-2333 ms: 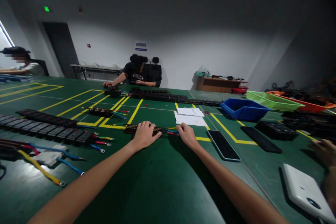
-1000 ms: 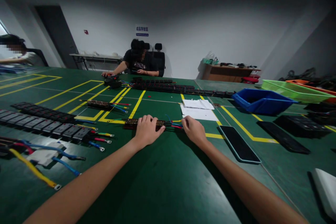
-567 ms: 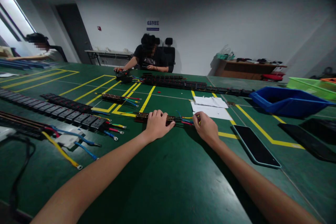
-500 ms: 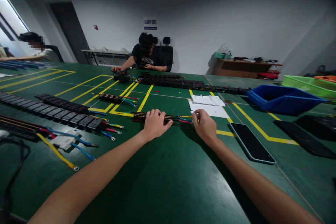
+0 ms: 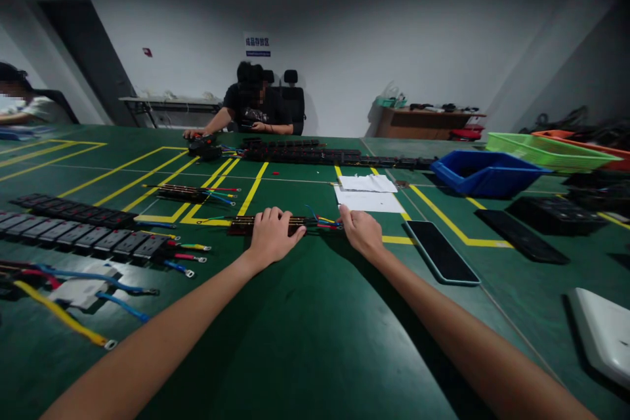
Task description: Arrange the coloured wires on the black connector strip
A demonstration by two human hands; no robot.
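Observation:
A black strip (image 5: 239, 224) with brass-coloured bars lies crosswise on the green table in front of me. My left hand (image 5: 272, 236) lies over its middle, fingers across the far side and thumb along the near side, gripping it. Red, blue and yellow wires (image 5: 325, 222) come out of the strip's right end. At the tips of these wires my right hand (image 5: 361, 232) is closed in a pinch; its fingers hide exactly which wires they hold. A thin green wire (image 5: 211, 218) with a ring terminal sticks out of the strip's left end.
Socket strips (image 5: 88, 233) and ring-ended cables (image 5: 63, 315) lie left. A similar barred strip (image 5: 182, 191) sits beyond. White paper (image 5: 369, 201), a phone (image 5: 443, 252), a blue bin (image 5: 487, 174) and a white box (image 5: 603, 328) are right. A co-worker (image 5: 256, 105) sits opposite.
My view has turned to the right, so the scene sits further left. The fingers of my right hand have drawn together at the wire ends. My left hand stays on the strip.

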